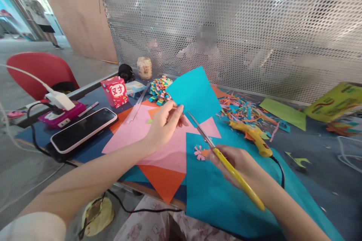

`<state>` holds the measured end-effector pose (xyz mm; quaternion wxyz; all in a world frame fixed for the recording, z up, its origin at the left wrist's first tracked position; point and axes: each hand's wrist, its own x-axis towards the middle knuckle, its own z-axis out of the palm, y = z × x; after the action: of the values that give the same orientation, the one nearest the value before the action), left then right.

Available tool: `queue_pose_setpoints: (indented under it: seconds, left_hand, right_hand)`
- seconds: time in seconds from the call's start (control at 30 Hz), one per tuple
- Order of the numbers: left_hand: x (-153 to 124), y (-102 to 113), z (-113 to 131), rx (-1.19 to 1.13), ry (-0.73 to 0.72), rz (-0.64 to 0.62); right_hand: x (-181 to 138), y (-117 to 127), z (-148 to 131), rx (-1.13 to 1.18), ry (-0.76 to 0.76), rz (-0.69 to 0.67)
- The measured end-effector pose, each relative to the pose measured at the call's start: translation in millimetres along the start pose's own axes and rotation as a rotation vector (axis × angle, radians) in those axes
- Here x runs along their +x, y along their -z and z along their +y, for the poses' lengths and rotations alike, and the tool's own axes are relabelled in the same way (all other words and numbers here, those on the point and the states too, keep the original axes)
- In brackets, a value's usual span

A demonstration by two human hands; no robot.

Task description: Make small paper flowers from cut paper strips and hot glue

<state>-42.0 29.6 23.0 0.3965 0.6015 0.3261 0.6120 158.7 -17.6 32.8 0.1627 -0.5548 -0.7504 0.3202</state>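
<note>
My left hand (pixel 165 123) pinches the lower corner of a turquoise paper sheet (pixel 195 94) and holds it tilted above the table. My right hand (pixel 240 165) grips yellow-handled scissors (pixel 223 160). Their blades point up and left, with the tips just below the sheet's lower edge. Under both hands lie a pink sheet (pixel 158 143), an orange sheet (pixel 164 182) and a large turquoise sheet (pixel 223 192). A small pink paper flower (pixel 199 152) rests on the large turquoise sheet beside the blades.
A yellow glue gun (pixel 253 135) lies right of the scissors amid coloured paper scraps (pixel 240 109). A phone (pixel 82 128), charger (pixel 59 99), small red box (pixel 115 91) and folded paper pile (pixel 158 90) sit left. Perforated metal panel (pixel 226 26) stands behind. A red chair (pixel 42 71) is left.
</note>
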Motion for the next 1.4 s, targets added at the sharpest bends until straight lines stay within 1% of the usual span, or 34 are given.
queue_pose_setpoints:
  seconds: [0.17,0.37,0.57,0.77,0.87,1.0,1.1,1.17,1.4]
  left_hand:
    - [-0.3,-0.7,-0.2,0.014,0.001,-0.011]
    - [-0.7,0.5,0.3,0.016,0.008,-0.008]
    - [-0.9,0.4,0.7,0.011,0.003,-0.021]
    - [-0.2,0.2,0.3,0.015,-0.004,-0.027]
    - [0.0,0.2,-0.1,0.012,0.003,-0.025]
    - [-0.5,-0.4,-0.1,0.002,0.027,-0.018]
    - [-1.4,-0.9,-0.1,0.0,0.04,-0.03]
    - [-1.8,-1.1,-0.3,-0.001,0.042,-0.037]
    - [-1.4,0.8,0.4,0.019,0.039,-0.032]
  right_hand:
    - [0.5,0.3,-0.8,0.056,-0.027,-0.038]
    - [2.1,-3.6,3.7,0.044,-0.003,0.02]
    - [1.2,-3.0,2.6,0.066,-0.007,-0.004]
    - [2.8,-4.1,6.0,0.066,-0.01,0.006]
    - [2.6,-4.5,3.5,0.063,-0.024,0.005]
    - [0.5,-4.6,-2.9,0.114,-0.038,0.054]
    - [0.9,-3.9,-4.1,0.125,-0.029,0.025]
    - [2.5,-3.9,-1.9,0.103,-0.019,0.008]
    - [7.4,-9.5,12.1,0.029,0.042,0.063]
